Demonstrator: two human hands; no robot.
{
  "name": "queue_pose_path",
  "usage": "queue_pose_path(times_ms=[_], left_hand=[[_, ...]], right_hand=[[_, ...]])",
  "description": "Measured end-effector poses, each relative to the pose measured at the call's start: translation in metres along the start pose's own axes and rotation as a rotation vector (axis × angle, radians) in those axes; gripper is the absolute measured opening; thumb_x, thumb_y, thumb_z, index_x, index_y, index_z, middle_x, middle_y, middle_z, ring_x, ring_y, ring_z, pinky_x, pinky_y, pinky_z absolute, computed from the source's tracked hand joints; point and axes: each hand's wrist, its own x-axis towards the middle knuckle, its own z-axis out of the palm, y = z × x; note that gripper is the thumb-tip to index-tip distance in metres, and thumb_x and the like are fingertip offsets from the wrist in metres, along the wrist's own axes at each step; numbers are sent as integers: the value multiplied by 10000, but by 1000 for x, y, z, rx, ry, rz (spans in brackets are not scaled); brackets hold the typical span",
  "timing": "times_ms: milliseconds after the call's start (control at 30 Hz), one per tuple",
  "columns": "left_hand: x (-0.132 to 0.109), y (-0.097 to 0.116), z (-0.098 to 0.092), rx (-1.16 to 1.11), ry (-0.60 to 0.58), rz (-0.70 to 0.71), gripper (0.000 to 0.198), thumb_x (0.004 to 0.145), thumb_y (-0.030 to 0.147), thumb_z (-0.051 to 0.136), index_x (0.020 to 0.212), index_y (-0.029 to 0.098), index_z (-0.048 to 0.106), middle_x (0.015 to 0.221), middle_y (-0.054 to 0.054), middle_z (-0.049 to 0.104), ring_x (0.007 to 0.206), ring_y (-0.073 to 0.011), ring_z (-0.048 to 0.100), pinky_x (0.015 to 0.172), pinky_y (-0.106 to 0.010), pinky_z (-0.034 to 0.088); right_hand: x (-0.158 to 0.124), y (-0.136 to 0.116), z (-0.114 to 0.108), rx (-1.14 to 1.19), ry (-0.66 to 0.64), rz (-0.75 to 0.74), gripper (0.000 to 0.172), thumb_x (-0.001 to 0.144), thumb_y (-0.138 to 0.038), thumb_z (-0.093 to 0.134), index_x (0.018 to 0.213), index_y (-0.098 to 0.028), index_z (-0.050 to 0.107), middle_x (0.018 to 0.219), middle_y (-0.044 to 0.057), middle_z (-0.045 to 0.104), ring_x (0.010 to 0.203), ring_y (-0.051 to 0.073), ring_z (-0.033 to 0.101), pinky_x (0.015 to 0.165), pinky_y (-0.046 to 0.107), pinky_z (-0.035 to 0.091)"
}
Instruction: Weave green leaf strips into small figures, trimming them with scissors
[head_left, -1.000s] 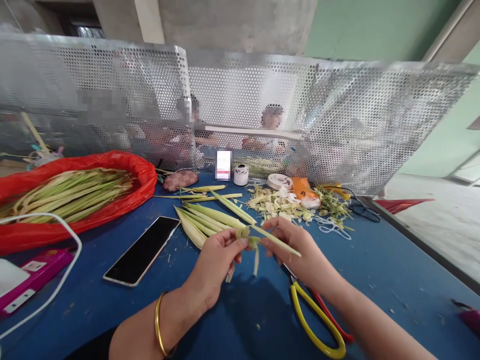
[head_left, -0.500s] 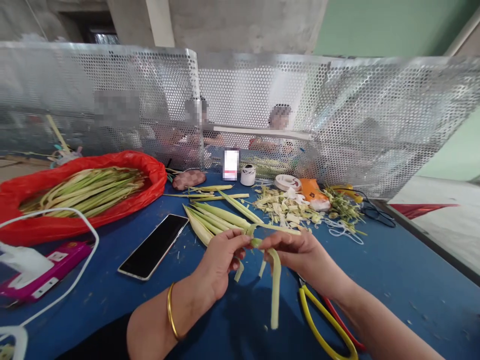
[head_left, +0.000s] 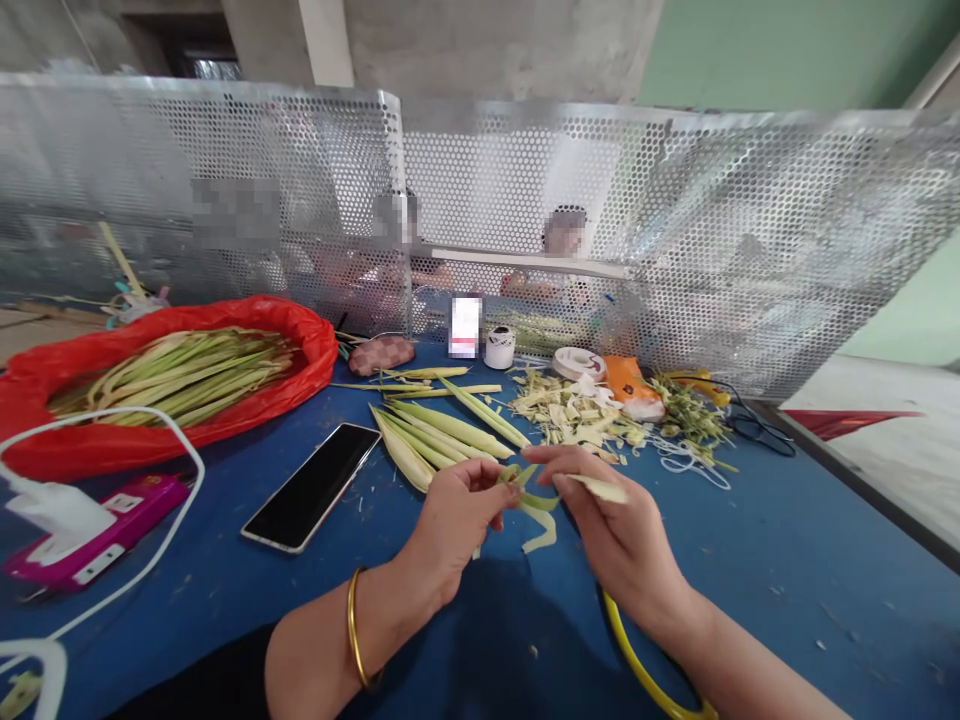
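Observation:
My left hand and my right hand are close together over the blue table, both pinching a pale green leaf strip that is folded and looped between the fingertips. One end of the strip sticks out to the right past my right fingers, another curls down under them. A gold bangle sits on my left wrist. Just beyond my hands lies a small bundle of pointed leaf pieces.
A black phone lies left of my hands. A red bag of long leaves is at far left, with a pink device and white cable. Yellow-handled scissors lie under my right wrist. Leaf scraps and a perforated metal screen stand behind, with other people beyond it.
The long hanging end of the strip has been drawn up and folded between my fingers. My right hand has turned over the strip, closer to my left hand.

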Motion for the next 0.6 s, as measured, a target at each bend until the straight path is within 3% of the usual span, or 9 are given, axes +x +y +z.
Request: queue_pose_path(times_ms=[100,233,400,533,600], left_hand=[[-1,0,1,-14,-16,0,268,597,332,771,734,155,622,506,60,507,430,-66,432,373,-176,242],[0,-2,0,4,-27,9,270,619,340,765,764,146,646,514,55,506,445,-72,446,375,-175,263],[1,-3,1,44,-16,15,250,655,352,751,750,143,652,497,49,512,428,-66,414,373,-176,251],[-3,-2,3,43,-7,10,222,654,338,754,701,150,646,479,54,516,399,-52,388,385,-182,269],[-3,-1,3,26,12,15,214,638,323,764,683,153,643,473,54,520,398,-54,394,386,-183,271]], right_hand=[[1,9,1,-113,-28,189,258,960,-344,448,910,-220,668,908,64,735,842,226,665,739,327,489],[6,13,1,82,23,372,269,897,-411,551,856,-193,703,854,60,743,850,237,675,737,317,504],[8,7,3,356,198,417,303,868,-447,598,994,-183,677,671,10,666,635,168,628,660,289,512],[7,6,2,330,121,426,351,926,-498,482,937,-196,659,459,-56,493,471,142,531,550,262,464],[7,4,-1,235,56,414,329,915,-471,497,808,-200,650,471,-44,505,488,141,523,538,252,435]])
